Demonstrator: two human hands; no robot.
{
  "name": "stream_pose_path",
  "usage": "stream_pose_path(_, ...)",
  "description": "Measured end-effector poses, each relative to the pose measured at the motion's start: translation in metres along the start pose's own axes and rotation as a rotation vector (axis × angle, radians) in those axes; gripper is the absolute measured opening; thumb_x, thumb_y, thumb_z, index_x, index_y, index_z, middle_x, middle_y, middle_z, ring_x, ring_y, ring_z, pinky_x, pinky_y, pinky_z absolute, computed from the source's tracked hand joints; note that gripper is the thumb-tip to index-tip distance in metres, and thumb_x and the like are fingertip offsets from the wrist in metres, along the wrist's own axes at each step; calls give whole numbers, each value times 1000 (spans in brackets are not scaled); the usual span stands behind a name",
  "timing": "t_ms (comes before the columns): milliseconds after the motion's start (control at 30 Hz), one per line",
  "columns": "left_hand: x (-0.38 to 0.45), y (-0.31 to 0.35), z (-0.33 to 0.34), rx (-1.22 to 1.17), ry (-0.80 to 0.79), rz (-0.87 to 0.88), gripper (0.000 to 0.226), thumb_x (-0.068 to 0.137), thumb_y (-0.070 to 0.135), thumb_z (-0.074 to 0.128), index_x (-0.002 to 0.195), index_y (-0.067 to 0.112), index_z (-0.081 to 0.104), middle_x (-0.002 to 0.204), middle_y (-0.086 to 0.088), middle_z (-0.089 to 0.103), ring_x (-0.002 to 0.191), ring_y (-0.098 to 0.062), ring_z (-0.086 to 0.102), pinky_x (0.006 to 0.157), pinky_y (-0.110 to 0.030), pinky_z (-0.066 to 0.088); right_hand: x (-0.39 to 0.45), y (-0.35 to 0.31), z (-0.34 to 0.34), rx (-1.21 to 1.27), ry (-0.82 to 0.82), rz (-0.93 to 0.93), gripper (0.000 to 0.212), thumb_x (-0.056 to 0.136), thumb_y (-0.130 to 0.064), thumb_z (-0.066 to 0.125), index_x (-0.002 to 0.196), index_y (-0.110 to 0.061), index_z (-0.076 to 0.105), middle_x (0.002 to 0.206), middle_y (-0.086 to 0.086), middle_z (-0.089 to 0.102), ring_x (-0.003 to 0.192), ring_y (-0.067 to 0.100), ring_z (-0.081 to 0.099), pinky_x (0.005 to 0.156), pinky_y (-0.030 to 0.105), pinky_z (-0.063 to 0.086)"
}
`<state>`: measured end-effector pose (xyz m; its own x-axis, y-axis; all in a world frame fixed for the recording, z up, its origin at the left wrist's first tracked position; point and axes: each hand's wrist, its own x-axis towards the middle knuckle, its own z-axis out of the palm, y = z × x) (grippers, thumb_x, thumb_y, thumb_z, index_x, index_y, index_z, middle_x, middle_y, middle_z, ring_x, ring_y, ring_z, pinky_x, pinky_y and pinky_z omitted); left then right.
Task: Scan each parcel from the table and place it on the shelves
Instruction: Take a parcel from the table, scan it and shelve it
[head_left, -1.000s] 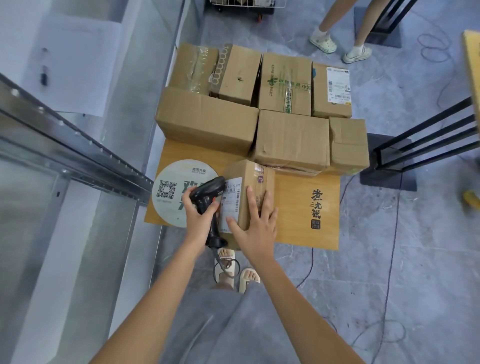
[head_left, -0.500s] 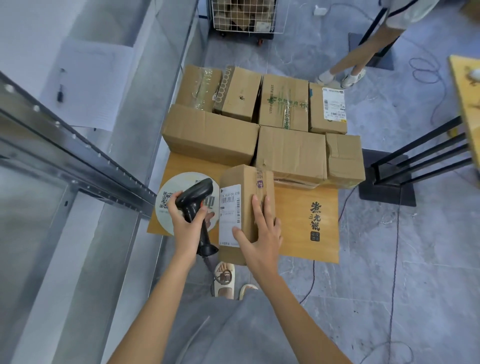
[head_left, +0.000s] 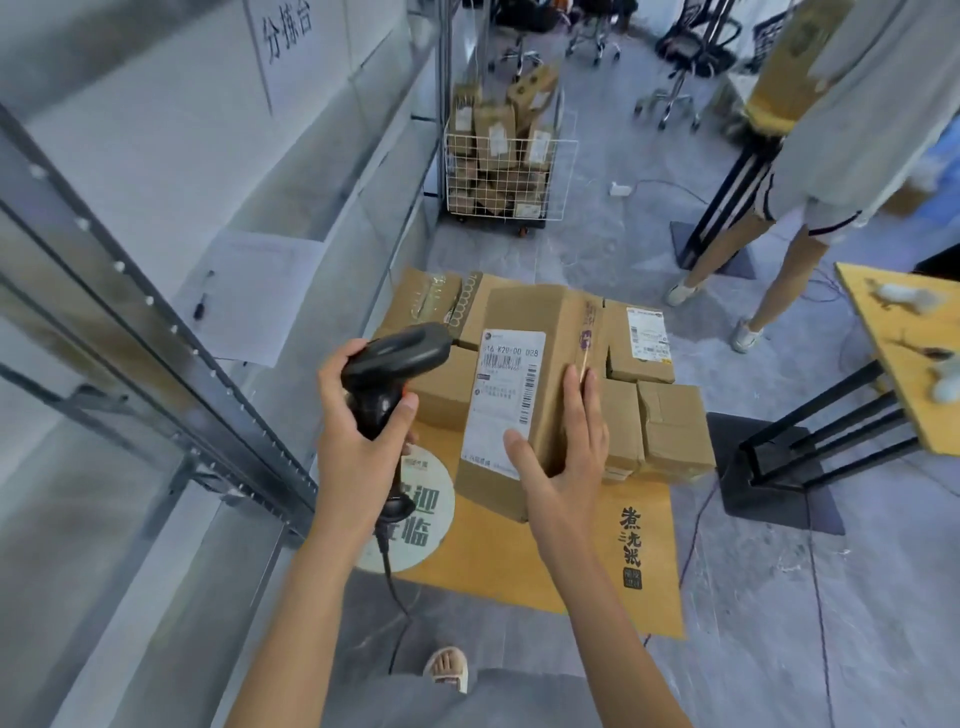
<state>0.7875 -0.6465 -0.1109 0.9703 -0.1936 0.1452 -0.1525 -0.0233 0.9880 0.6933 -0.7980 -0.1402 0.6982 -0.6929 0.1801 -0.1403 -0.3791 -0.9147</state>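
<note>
Cardboard parcel (head_left: 540, 332), long axis toward twelve o'clock, is gripped by the right hand (head_left: 563, 457); at nine o'clock, the scanner (head_left: 389, 364) is clasped by the left hand (head_left: 358, 441).

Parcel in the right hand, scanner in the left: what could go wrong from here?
1. The right hand holds the parcel alone, gripping only its near lower corner; the long box could tip or slip out.
2. The thumb lies on the label's lower edge; it might block the scanner in the left hand.
3. The scanner cord hangs by the table edge and could snag.
</note>
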Motion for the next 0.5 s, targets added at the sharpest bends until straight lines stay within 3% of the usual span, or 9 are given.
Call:
stream_pose_path(167, -1, 22, 2, -49, -43, 43, 65, 95, 6, 67, 120, 61, 43, 97, 2, 68, 60, -20, 64, 63, -24, 56, 3, 1, -4, 9, 19, -13, 81, 81, -56, 59, 150, -64, 18, 164, -31, 6, 152, 2, 8, 123, 60, 12)
stream_pose_path(300, -10, 31, 8, -10, -99, 53, 64, 95, 8, 67, 121, 60, 42, 103, -4, 63, 62, -13, 64, 63, -20, 54, 7, -2, -4, 2, 42, -20, 81, 80, -54, 61, 147, -67, 17, 163, -34, 6, 151, 3, 10, 122, 60, 14)
stream_pose_path(500, -13, 36, 5, 63, -104, 68, 65, 95, 13, 68, 121, 66, 39, 113, 4, 62, 66, -15, 67, 65, -17, 54, 10, -9, 0, -1, 55, -36, 81, 80, -55, 59, 148, -67, 17, 163, -33, 6, 152, 10, 12, 121, 61, 15)
